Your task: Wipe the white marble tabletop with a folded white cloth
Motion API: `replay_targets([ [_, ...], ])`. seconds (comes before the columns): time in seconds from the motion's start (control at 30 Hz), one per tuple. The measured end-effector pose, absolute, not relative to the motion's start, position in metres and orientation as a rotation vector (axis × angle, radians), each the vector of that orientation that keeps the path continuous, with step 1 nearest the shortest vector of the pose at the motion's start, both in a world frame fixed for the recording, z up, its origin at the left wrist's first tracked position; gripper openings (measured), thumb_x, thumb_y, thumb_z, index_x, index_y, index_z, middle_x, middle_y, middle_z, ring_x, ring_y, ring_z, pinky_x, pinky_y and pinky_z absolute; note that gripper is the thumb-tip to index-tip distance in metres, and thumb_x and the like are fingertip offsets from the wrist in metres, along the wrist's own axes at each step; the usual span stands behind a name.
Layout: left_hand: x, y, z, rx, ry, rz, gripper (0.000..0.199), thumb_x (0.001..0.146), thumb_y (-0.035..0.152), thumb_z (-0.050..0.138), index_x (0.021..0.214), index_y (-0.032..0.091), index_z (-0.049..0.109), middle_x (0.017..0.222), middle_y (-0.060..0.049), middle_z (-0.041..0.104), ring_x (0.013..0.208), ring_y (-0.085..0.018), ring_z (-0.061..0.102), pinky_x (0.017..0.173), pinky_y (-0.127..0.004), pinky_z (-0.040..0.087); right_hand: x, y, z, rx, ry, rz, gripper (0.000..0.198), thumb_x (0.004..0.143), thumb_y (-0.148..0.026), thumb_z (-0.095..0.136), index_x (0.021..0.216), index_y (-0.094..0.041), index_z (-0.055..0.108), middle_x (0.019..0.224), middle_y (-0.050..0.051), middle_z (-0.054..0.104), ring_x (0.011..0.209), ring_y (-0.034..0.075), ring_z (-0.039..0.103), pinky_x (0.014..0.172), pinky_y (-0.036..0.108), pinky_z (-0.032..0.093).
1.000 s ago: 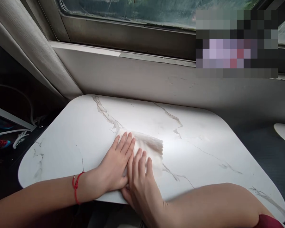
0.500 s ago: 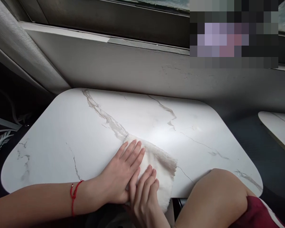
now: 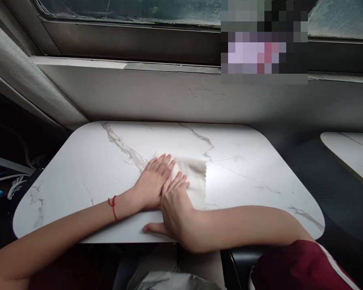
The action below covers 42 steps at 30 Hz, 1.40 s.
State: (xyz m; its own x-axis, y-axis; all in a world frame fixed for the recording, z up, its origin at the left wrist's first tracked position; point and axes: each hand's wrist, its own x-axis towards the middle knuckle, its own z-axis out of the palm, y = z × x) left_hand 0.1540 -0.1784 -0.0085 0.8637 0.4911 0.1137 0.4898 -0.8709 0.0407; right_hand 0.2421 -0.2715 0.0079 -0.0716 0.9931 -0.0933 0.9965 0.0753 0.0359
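A whitish cloth with a jagged edge lies on the white marble-patterned table. My left hand rests palm down on the cloth's left part, fingers stretched out and lying flat; a red string bracelet circles that wrist. Close against it, my right hand also presses on the cloth with fingers extended and the thumb pointing left over the table's near edge. Both palms cover part of the cloth, so its left portion is hidden.
Beyond the table rises a grey wall panel under a window. A blurred-out patch covers the upper right. Another marble-patterned table stands at the right. White cables hang at the left.
Both hands and the cloth have moved farther in over the table, away from its near edge. The camera has tilted up, showing more of the window.
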Motion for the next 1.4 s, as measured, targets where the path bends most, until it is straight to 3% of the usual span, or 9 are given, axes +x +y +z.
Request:
replay_targets([
  [0.1, 0.177, -0.152, -0.009, 3.022, 0.930, 0.120, 0.063, 0.099, 0.036, 0.033, 0.157, 0.010, 0.031, 0.165, -0.018, 0.028, 0.155, -0.031, 0.021, 0.122, -0.051, 0.021, 0.268, -0.234, 0.023, 2.013, 2.246, -0.207, 0.132, 0.059, -0.095, 0.059, 0.135, 0.014, 0.055, 0.137, 0.046, 0.048, 0.126, 0.062, 0.049, 0.093, 0.072, 0.046],
  [0.2, 0.207, -0.122, -0.005, 2.993, 1.104, 0.067, 0.064, 0.099, 0.035, 0.032, 0.157, 0.008, 0.030, 0.165, -0.020, 0.027, 0.154, -0.033, 0.023, 0.121, -0.051, 0.022, 0.296, -0.195, 0.034, 2.051, 2.181, -0.381, 0.136, 0.069, -0.093, 0.053, 0.144, 0.019, 0.039, 0.147, 0.047, 0.034, 0.139, 0.061, 0.033, 0.107, 0.071, 0.036],
  [0.33, 0.246, -0.086, 0.005, 2.910, 1.335, 0.008, 0.068, 0.097, 0.034, 0.034, 0.157, 0.001, 0.028, 0.165, -0.022, 0.026, 0.153, -0.035, 0.023, 0.122, -0.049, 0.019, 0.335, -0.151, 0.035, 2.065, 2.163, -0.487, 0.140, 0.072, -0.092, 0.049, 0.154, 0.017, 0.016, 0.161, 0.040, 0.006, 0.151, 0.053, 0.000, 0.122, 0.065, 0.012],
  [0.47, 0.266, -0.068, 0.011, 2.838, 1.510, 0.066, 0.070, 0.095, 0.037, 0.036, 0.156, 0.002, 0.030, 0.163, -0.021, 0.031, 0.151, -0.035, 0.028, 0.121, -0.047, 0.021, 0.373, -0.121, 0.026, 2.008, 2.401, -0.536, 0.145, 0.068, -0.096, 0.047, 0.156, 0.012, 0.010, 0.165, 0.033, -0.001, 0.154, 0.044, -0.008, 0.127, 0.054, 0.002],
  [0.67, 0.266, -0.058, 0.003, 2.853, 1.476, 0.240, 0.076, 0.088, 0.042, 0.043, 0.151, 0.001, 0.037, 0.158, -0.023, 0.038, 0.147, -0.036, 0.033, 0.118, -0.050, 0.024, 0.396, -0.102, 0.000, 1.918, 2.702, -0.406, 0.137, 0.068, -0.095, 0.049, 0.157, 0.003, 0.016, 0.165, 0.030, 0.010, 0.155, 0.044, 0.003, 0.125, 0.058, 0.005],
  [0.83, 0.263, -0.056, 0.001, 2.848, 1.389, 0.199, 0.078, 0.088, 0.038, 0.041, 0.153, -0.004, 0.031, 0.163, -0.024, 0.028, 0.154, -0.034, 0.020, 0.123, -0.050, 0.017, 0.391, -0.104, -0.017, 1.950, 2.886, 0.035, 0.119, 0.073, -0.091, 0.050, 0.143, 0.005, 0.040, 0.153, 0.037, 0.035, 0.146, 0.050, 0.027, 0.119, 0.064, 0.019],
  [0.93, 0.263, -0.055, 0.001, 2.850, 1.369, 0.218, 0.079, 0.087, 0.040, 0.042, 0.153, -0.004, 0.031, 0.163, -0.024, 0.027, 0.154, -0.035, 0.020, 0.124, -0.051, 0.015, 0.397, -0.102, -0.019, 1.861, 3.029, 0.183, 0.102, 0.075, -0.086, 0.054, 0.132, -0.002, 0.052, 0.142, 0.034, 0.049, 0.138, 0.048, 0.039, 0.114, 0.064, 0.028],
  [1.13, 0.262, -0.051, -0.004, 2.865, 1.306, 0.312, 0.086, 0.090, 0.054, 0.040, 0.152, -0.005, 0.031, 0.161, -0.026, 0.031, 0.150, -0.037, 0.026, 0.122, -0.054, 0.017, 0.427, -0.090, -0.021, 1.567, 3.262, 0.051, 0.082, 0.082, -0.078, 0.056, 0.130, -0.012, 0.053, 0.146, 0.025, 0.051, 0.146, 0.039, 0.036, 0.117, 0.056, 0.034],
  [1.4, 0.259, -0.051, 0.000, 2.894, 1.303, 0.390, 0.076, 0.087, 0.058, 0.049, 0.140, 0.004, 0.046, 0.145, -0.025, 0.048, 0.133, -0.040, 0.043, 0.112, -0.052, 0.030, 0.425, -0.096, -0.025, 1.660, 3.240, 0.076, 0.083, 0.084, -0.078, 0.053, 0.136, -0.014, 0.051, 0.148, 0.023, 0.051, 0.144, 0.037, 0.041, 0.118, 0.057, 0.033],
])
